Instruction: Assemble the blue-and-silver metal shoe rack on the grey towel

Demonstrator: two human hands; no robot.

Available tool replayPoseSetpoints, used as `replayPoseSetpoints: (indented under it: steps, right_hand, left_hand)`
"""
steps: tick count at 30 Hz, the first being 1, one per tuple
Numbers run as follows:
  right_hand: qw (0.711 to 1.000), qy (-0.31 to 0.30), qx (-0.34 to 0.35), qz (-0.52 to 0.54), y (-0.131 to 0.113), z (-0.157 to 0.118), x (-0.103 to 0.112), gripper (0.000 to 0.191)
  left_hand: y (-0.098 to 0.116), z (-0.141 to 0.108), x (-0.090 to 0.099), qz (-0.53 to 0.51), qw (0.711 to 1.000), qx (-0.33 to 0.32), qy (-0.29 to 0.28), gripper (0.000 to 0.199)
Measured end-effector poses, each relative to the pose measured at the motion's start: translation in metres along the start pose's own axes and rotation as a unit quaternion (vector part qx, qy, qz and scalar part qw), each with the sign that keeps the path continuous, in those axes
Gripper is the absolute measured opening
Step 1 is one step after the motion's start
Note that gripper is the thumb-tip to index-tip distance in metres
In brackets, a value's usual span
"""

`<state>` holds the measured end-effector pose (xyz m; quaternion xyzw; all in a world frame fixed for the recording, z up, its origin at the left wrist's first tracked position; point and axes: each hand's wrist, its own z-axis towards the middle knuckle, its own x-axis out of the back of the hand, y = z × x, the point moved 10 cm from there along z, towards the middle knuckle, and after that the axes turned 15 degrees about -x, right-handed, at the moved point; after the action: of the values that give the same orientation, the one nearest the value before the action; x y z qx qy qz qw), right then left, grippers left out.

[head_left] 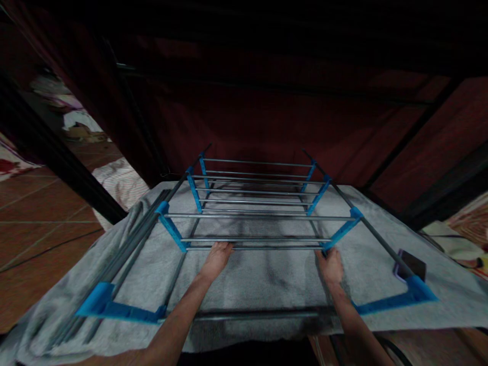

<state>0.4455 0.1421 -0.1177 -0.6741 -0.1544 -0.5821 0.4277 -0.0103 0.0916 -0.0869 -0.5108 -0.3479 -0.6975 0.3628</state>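
Note:
A rack of thin grey metal tubes joined by blue plastic brackets lies on a grey cloth. With its fingers curled over the lower crossbar (272, 248), my left hand (219, 254) holds the bar left of its middle. My right hand (331, 265) is closed at the lower end of the right blue bracket (341, 233), where the crossbar meets it; its fingertips are partly hidden. The matching left bracket (172, 233) stands free of my hands. Nearest me are two more blue brackets, one at the left (122, 307) and one at the right (396, 300).
Several loose grey tubes (129, 249) lie along the cloth's left side. A phone (409, 267) rests on the grey cloth (274, 284) at the right, partly behind a long tube. Dark red fabric (244, 117) hangs behind the rack. Piled cloths (78, 109) are on the tiled floor.

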Motion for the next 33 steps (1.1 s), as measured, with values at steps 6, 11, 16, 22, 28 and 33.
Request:
replayPoseSetpoints:
  steps: [6,11,16,22,28,33]
  right_hand:
    - [1.000,-0.014,-0.011,-0.011,-0.001,-0.001,0.001,0.043]
    - [1.000,-0.010,-0.007,-0.019,-0.002,-0.001,0.000,0.042]
    - [0.999,0.003,-0.003,-0.039,-0.003,-0.001,0.000,0.043]
    - [0.999,0.010,0.010,-0.046,-0.004,-0.003,-0.004,0.041]
    - [0.999,0.029,0.011,-0.041,0.002,0.001,-0.007,0.040]
    - [0.998,0.032,0.032,-0.043,0.001,0.001,-0.008,0.042]
  left_hand:
    - [-0.002,0.001,-0.002,-0.011,1.000,0.005,-0.012,0.026]
    - [-0.002,0.000,0.002,-0.025,1.000,0.014,-0.013,0.026]
    - [0.000,-0.003,0.007,-0.036,0.999,0.004,-0.006,0.029]
    - [-0.014,-0.035,0.035,-0.012,0.995,0.075,0.066,0.038]
    - [-0.057,-0.126,0.060,-0.053,0.907,0.315,0.272,0.019]
    - [-0.091,-0.162,0.050,-0.080,0.817,0.452,0.349,0.035]
